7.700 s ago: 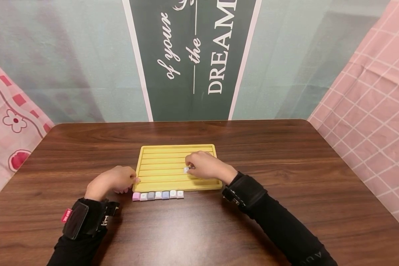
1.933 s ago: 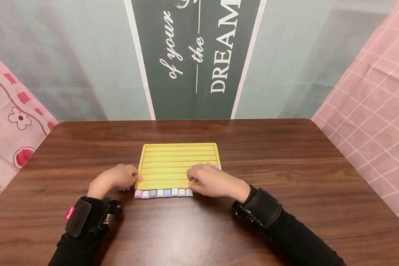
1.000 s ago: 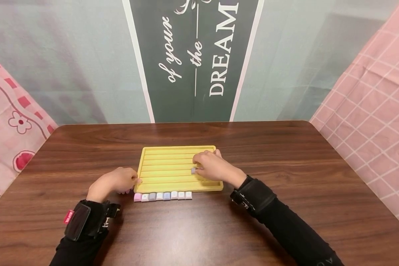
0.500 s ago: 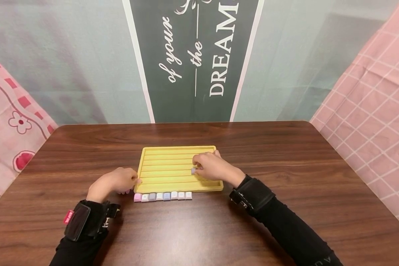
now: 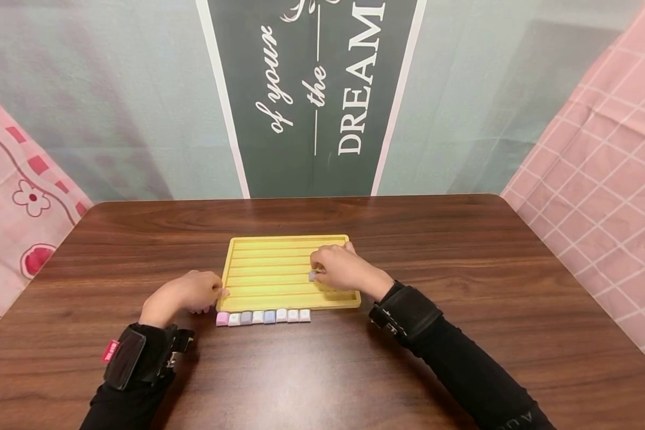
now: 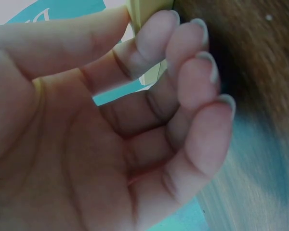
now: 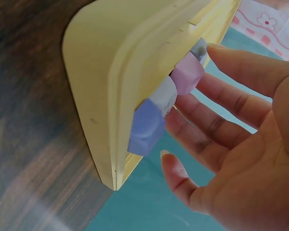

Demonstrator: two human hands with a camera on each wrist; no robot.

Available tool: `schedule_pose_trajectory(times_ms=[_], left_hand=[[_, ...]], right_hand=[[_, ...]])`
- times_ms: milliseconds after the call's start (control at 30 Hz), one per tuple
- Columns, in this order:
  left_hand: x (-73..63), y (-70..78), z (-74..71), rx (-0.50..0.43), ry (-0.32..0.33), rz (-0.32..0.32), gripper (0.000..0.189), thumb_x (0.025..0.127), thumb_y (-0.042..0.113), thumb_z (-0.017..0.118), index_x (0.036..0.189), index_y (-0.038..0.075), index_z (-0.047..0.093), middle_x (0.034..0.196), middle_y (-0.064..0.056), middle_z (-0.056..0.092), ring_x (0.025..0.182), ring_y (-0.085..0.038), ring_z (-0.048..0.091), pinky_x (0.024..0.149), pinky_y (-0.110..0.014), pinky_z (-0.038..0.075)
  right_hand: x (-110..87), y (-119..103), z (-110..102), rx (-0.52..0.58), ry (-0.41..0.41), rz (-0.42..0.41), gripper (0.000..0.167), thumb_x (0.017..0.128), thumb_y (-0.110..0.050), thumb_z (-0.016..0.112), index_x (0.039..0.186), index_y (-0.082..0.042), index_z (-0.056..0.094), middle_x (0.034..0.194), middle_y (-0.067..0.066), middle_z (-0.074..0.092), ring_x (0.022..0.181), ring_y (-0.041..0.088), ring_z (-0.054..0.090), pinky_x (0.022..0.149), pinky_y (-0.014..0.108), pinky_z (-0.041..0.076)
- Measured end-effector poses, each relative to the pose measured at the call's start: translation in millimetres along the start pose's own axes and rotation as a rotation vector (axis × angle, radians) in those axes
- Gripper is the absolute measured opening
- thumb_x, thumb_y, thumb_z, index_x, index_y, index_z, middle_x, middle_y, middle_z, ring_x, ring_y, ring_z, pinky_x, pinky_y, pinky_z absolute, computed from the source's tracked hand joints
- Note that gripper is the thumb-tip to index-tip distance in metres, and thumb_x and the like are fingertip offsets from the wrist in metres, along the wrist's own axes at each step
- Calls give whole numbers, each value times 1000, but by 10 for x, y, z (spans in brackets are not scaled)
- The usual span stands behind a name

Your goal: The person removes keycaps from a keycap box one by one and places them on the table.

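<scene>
Your right hand [image 5: 340,269] pinches a grey keycap [image 5: 313,276] in a groove of the yellow tray [image 5: 269,269] | four keycaps [image 7: 166,96] sit in that tray | your left hand [image 5: 185,292], fingers curled, pinches the tray's left edge | row of keycaps [image 5: 263,316] lies on the table [image 5: 462,251] just before the tray

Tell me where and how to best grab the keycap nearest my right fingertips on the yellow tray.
Pinch the keycap by its two free side faces, coming down from above with thumb and forefinger of the right hand. It sits seated in a groove of the yellow tray with neighbours in the row, as the right wrist view shows, so probably only the raised top and sides are reachable. The left hand steadies the tray's edge.
</scene>
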State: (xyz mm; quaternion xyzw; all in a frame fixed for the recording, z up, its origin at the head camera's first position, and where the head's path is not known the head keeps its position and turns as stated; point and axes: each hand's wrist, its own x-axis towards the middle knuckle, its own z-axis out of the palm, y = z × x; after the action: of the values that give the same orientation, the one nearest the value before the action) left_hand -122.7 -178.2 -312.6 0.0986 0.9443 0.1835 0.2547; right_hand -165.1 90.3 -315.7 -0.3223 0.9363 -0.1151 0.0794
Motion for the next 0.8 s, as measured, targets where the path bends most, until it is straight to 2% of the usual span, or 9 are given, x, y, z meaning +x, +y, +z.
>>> schedule_pose_trajectory(times_ms=[400, 600, 800], left_hand=[[6, -4, 3, -6, -3, -5, 26, 95, 14, 48, 71, 6, 53, 60, -4, 49, 54, -15, 48, 51, -27, 39], [4, -2, 0, 3, 0, 3, 26, 95, 14, 48, 71, 6, 54, 60, -3, 49, 54, -15, 47, 52, -28, 38], [2, -1, 4, 14, 7, 10, 27, 95, 13, 48, 69, 6, 53, 59, -3, 48, 54, -15, 47, 52, -28, 38]], right_hand=[[0, -13, 7, -2, 13, -1, 14, 83, -16, 67, 73, -14, 58, 73, -3, 51, 66, 11, 45, 85, 53, 25], [4, -12, 21, -20, 21, -8, 14, 83, -16, 67, 72, -14, 59, 74, -3, 52, 68, 10, 47, 93, 63, 20], [0, -19, 23, -25, 21, -11, 15, 83, -16, 67, 71, -14, 59, 74, -3, 52, 68, 10, 47, 93, 62, 21]])
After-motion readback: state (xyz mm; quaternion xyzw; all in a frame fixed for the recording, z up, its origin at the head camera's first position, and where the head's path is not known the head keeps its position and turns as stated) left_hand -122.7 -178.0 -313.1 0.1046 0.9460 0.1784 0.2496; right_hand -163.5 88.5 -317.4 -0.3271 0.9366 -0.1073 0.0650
